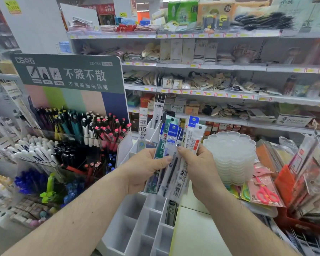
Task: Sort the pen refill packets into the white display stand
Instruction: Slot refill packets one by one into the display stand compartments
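Nearby, stacked trays (translucent) flank the packets above the stand.

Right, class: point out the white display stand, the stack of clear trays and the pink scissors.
white display stand (137, 224), head view, a divider wall
stack of clear trays (231, 154), head view, its front side
pink scissors (266, 195), head view, a handle

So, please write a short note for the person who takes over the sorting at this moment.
Left hand grips a fan of pen refill packets; right hand pinches the front ones.
White display stand is below the hands. A few packets already stand in its far compartments, one dark packet in a near slot.
Left: most near compartments have no packets; the whole held bundle still needs sorting.
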`<action>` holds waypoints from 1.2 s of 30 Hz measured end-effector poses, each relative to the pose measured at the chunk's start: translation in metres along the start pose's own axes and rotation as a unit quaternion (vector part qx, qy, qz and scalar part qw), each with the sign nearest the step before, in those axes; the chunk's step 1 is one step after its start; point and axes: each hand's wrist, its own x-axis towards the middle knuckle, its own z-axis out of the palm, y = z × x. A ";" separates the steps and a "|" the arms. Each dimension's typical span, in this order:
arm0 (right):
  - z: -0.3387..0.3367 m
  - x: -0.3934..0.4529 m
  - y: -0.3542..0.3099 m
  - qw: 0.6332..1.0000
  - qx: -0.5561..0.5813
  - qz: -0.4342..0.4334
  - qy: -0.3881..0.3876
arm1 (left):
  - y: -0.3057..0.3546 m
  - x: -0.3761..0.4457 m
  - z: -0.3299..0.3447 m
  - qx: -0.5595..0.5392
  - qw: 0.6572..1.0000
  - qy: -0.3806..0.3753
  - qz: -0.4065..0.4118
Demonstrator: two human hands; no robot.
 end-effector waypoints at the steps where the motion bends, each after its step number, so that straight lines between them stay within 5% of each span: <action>1: 0.000 0.000 0.000 1.000 0.006 0.004 -0.002 | 0.000 0.001 0.000 0.007 1.000 0.010 0.005; 18: -0.006 -0.003 -0.004 1.000 -0.021 0.001 -0.013 | -0.002 0.002 0.000 0.055 0.998 0.042 0.005; 24: -0.014 0.001 -0.014 0.998 0.000 0.014 0.059 | -0.001 0.002 0.000 0.064 0.997 0.051 0.004; 31: -0.010 -0.004 -0.019 0.998 -0.043 0.034 -0.008 | -0.002 0.001 0.002 0.085 0.995 0.046 0.007; 36: -0.040 0.012 -0.040 0.992 0.014 0.025 0.124 | 0.002 0.003 0.001 0.024 0.997 0.065 0.024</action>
